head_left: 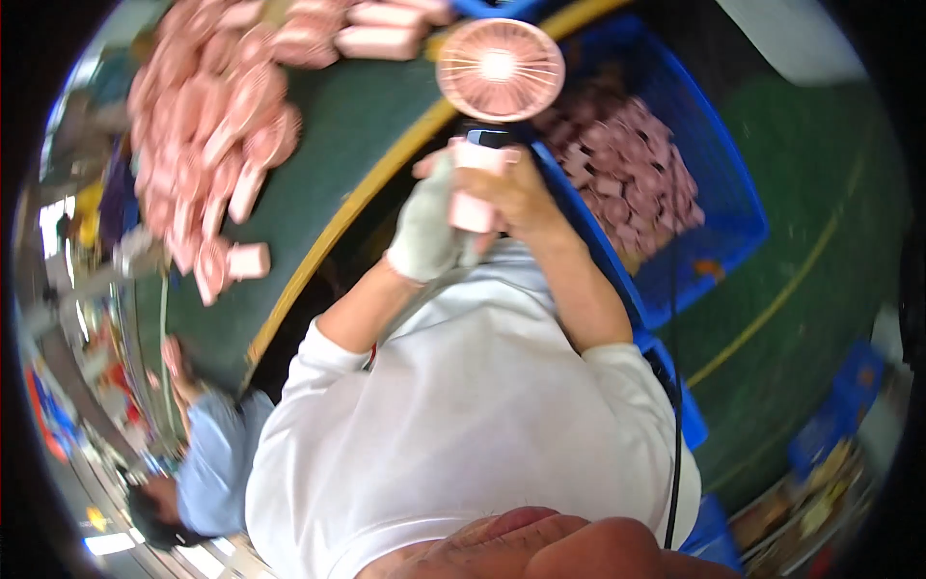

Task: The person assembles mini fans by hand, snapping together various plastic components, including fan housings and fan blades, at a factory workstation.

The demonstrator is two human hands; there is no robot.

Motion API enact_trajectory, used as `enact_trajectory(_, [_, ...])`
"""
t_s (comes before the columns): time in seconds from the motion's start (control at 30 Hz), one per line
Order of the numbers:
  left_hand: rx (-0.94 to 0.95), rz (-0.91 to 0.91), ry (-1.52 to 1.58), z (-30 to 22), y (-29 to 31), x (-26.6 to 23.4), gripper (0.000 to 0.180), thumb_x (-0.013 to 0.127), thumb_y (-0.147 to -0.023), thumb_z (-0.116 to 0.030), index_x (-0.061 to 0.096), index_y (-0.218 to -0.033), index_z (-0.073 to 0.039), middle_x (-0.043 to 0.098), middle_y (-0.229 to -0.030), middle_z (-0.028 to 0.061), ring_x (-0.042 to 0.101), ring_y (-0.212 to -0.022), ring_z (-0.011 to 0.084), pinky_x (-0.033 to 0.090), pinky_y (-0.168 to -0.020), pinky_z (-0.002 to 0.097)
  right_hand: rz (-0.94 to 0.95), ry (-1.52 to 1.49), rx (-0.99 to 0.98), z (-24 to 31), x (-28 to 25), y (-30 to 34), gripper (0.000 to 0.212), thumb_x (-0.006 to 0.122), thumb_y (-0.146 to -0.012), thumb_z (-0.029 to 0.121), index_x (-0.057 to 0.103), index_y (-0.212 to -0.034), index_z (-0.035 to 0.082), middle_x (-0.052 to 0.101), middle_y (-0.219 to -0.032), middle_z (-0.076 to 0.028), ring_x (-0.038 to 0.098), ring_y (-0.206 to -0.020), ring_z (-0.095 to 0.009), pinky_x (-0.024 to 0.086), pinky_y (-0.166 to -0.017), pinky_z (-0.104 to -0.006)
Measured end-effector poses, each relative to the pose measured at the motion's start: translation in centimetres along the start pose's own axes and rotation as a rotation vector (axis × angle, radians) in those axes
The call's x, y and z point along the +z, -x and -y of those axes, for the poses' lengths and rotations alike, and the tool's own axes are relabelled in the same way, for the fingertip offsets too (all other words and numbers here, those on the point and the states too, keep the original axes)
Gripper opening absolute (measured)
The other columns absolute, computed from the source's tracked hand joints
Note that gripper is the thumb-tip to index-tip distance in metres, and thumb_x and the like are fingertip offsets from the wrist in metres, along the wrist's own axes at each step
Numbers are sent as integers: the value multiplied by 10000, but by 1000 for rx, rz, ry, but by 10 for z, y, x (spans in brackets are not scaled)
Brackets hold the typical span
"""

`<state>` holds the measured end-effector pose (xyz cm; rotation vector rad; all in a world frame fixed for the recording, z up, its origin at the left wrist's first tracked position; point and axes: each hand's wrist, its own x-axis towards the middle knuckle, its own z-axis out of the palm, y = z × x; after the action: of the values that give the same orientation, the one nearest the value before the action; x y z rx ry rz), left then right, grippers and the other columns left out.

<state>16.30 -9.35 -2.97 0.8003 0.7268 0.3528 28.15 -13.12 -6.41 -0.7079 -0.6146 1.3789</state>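
Note:
A pink handheld fan (500,69) is upright in front of my chest, its round grille pointing away and a dark band at its neck. My left hand (424,230), in a pale glove, is closed around the left side of the fan's handle. From the right, my bare right hand (526,198) grips the same handle, its fingers lying across the front. The glove and fingers hide parts of the handle.
Many pink fans (207,125) are heaped on a green table (328,125) with a yellow edge (313,251), at left. A blue bin (738,183) of small pink parts (632,169) stands to the right. Another person (217,439) in light blue is at lower left.

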Motion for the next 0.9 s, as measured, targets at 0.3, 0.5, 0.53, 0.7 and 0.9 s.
enact_trajectory(0.3, [431,-186,-957,-25,55,-50,263,628,-808,-234,661,-967,-26,660,-919,133,638,-786,223,506,-737,320,-143,585,-58,11,-44,48,248,681,-787,97,623,-989,-34,648,-960,-94,607,-826,-146,496,-727,-272])
enact_trajectory(0.5, [1080,-1068,-1757,-102,74,-137,422,788,-641,-285,618,-958,-65,603,-1000,125,581,-942,306,477,-814,396,-580,1143,189,-22,-173,92,347,718,-803,237,615,-982,-42,644,-836,-99,577,-751,-159,473,-686,-331])
enact_trajectory(0.53, [1049,-1135,-1800,-116,73,-147,482,793,-623,-302,593,-989,-61,575,-1061,140,557,-998,316,463,-841,407,-650,1122,257,-37,-205,102,358,726,-796,274,633,-940,-40,643,-839,-99,568,-744,-154,466,-673,-344])
enact_trajectory(0.7, [832,-952,-2244,-183,65,-204,489,676,-706,-186,544,-1164,-78,490,-1279,152,462,-1182,332,402,-989,422,-805,1668,298,-113,-310,135,324,629,-752,224,653,-869,-77,672,-819,-197,630,-796,-318,478,-766,-382])
enact_trajectory(0.9, [713,-735,-2302,-211,37,-187,414,644,-691,-146,568,-1091,-77,490,-1254,142,475,-1159,309,435,-938,407,-562,1472,470,-114,-287,97,280,588,-813,224,659,-891,-35,673,-823,-215,654,-752,-343,472,-681,-413])
